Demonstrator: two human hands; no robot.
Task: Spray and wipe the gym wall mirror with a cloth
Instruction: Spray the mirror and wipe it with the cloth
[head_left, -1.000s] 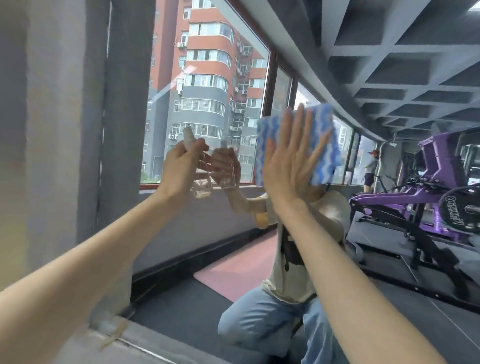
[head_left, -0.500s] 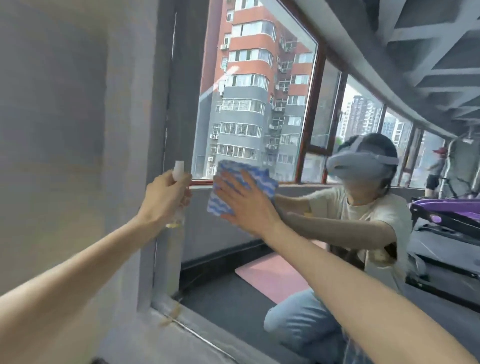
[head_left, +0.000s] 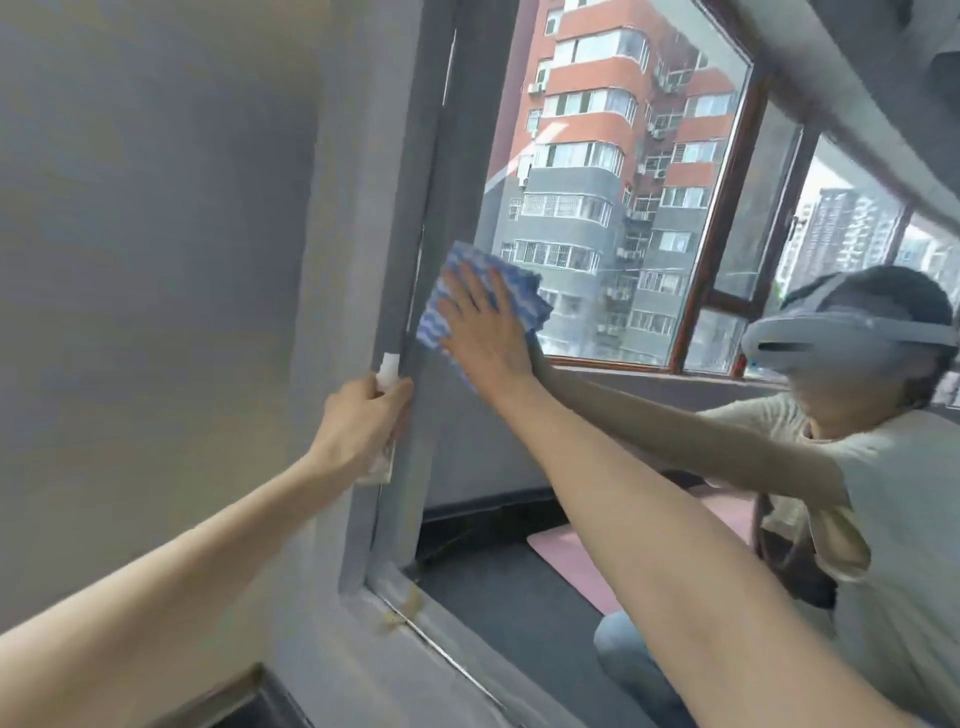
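View: head camera, looking forward and down along both outstretched arms.
Mirror (head_left: 467, 452): set in a grey wall (head_left: 156, 260), reflecting windows, tower blocks and a kneeling person.
Cloth (head_left: 522, 299): blue and white, wavy pattern, pressed flat on the glass just beside the mirror's left edge.
Right hand (head_left: 483, 332): fingers spread wide and straight, palm flat on the cloth.
Left hand (head_left: 358, 415): curled round a small clear spray bottle (head_left: 388, 366), nozzle up, held against the frame strip.
Change: cloth swept leftward and down from higher, more central glass within the last second; bottle carried off the glass to the frame.
Meaning for task: wiping under way, likely one stroke finishing at the left border; spraying paused.
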